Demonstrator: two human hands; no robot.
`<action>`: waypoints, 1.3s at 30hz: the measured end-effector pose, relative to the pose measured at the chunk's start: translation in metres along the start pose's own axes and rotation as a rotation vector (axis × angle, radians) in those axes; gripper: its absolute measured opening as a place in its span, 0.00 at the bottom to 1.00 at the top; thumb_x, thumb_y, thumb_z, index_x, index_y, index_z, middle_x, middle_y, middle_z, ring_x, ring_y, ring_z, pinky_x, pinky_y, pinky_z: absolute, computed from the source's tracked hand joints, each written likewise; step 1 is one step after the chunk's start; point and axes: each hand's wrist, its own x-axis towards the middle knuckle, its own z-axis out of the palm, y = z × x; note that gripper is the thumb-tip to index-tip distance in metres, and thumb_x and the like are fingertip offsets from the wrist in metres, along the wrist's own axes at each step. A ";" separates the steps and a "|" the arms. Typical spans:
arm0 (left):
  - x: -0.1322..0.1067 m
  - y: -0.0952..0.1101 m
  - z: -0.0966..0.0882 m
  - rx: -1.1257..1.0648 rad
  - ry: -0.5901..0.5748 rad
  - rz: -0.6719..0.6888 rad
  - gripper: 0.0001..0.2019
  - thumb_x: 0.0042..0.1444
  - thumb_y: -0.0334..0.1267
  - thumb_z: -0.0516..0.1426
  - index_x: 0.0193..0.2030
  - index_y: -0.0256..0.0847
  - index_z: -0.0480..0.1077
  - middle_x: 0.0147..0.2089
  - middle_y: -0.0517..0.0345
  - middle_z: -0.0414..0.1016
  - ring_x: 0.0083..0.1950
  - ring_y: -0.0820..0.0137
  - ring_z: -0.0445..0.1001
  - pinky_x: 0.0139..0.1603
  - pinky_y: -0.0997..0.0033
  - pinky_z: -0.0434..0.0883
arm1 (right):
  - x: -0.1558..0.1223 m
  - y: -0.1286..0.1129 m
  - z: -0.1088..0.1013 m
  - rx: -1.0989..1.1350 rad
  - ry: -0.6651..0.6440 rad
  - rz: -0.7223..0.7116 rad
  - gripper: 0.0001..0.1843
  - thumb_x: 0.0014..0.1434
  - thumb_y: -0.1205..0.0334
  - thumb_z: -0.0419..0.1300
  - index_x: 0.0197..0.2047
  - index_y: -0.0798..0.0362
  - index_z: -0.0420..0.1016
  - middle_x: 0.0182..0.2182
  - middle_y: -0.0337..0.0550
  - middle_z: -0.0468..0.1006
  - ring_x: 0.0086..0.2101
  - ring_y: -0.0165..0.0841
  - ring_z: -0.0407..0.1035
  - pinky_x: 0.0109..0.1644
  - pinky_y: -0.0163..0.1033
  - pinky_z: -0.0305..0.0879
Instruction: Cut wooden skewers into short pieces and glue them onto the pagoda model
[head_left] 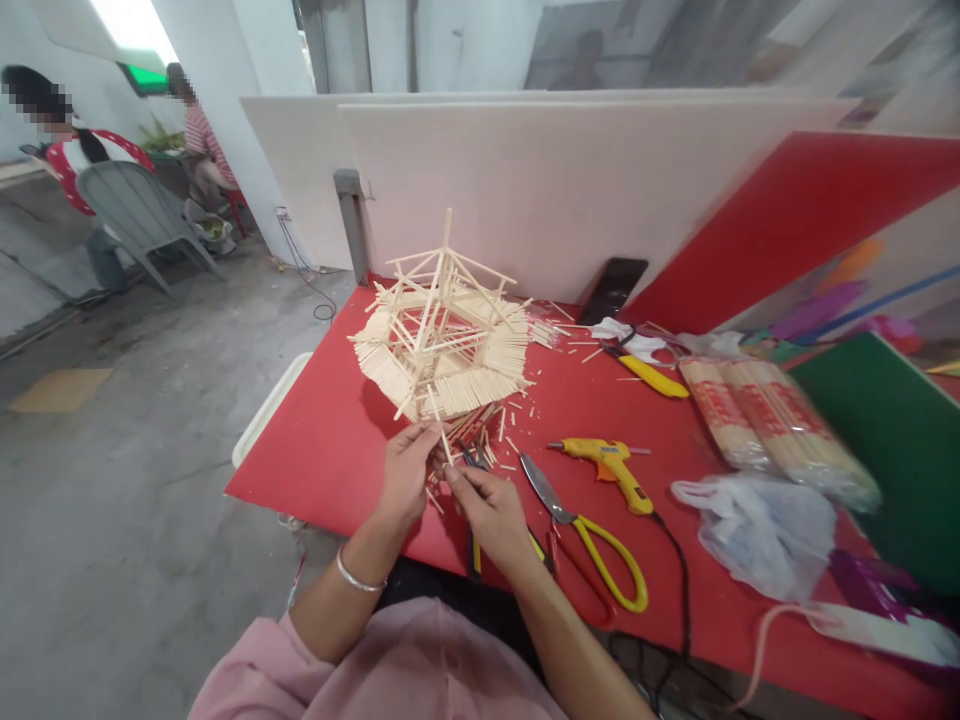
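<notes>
A model roof built of thin wooden sticks stands on the red table. Just in front of it, my left hand and my right hand meet over a scatter of loose sticks. Both hands pinch a single thin stick between their fingertips, its upper end close to the model's lower edge. A silver bangle circles my left wrist.
Yellow-handled scissors and a yellow glue gun lie right of my hands. Packs of sticks, a plastic bag, a yellow cutter and a phone sit farther right. White boards stand behind; people sit far left.
</notes>
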 end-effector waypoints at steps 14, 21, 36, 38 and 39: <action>0.002 0.003 0.006 -0.012 -0.022 -0.003 0.16 0.39 0.47 0.68 0.28 0.34 0.76 0.18 0.63 0.66 0.17 0.79 0.62 0.17 0.79 0.57 | 0.005 0.004 -0.003 0.025 0.018 -0.001 0.24 0.58 0.42 0.56 0.22 0.53 0.66 0.16 0.32 0.55 0.20 0.25 0.49 0.23 0.33 0.48; 0.004 -0.001 0.006 -0.015 -0.011 0.005 0.15 0.41 0.46 0.67 0.29 0.35 0.77 0.19 0.62 0.67 0.19 0.79 0.64 0.19 0.79 0.59 | 0.006 0.008 -0.007 0.010 0.040 -0.004 0.24 0.59 0.42 0.55 0.23 0.53 0.69 0.16 0.32 0.54 0.20 0.25 0.48 0.22 0.33 0.46; 0.003 -0.001 0.010 -0.051 -0.005 -0.028 0.15 0.39 0.45 0.68 0.29 0.34 0.77 0.19 0.63 0.66 0.19 0.79 0.63 0.18 0.80 0.58 | 0.007 0.012 -0.006 0.005 0.059 -0.013 0.24 0.59 0.43 0.55 0.25 0.54 0.73 0.16 0.32 0.54 0.20 0.25 0.48 0.22 0.33 0.46; 0.003 -0.002 0.010 -0.061 -0.006 -0.027 0.15 0.39 0.45 0.68 0.29 0.34 0.78 0.19 0.63 0.66 0.19 0.79 0.63 0.18 0.80 0.58 | 0.007 0.012 -0.006 0.004 0.061 -0.014 0.24 0.59 0.43 0.55 0.26 0.55 0.74 0.16 0.32 0.55 0.20 0.25 0.49 0.22 0.33 0.46; 0.003 -0.002 0.010 -0.066 -0.004 -0.028 0.15 0.38 0.45 0.69 0.29 0.34 0.78 0.19 0.63 0.67 0.19 0.80 0.63 0.18 0.81 0.58 | 0.007 0.012 -0.006 0.003 0.061 -0.014 0.23 0.59 0.43 0.55 0.28 0.55 0.75 0.16 0.32 0.54 0.20 0.25 0.49 0.22 0.32 0.46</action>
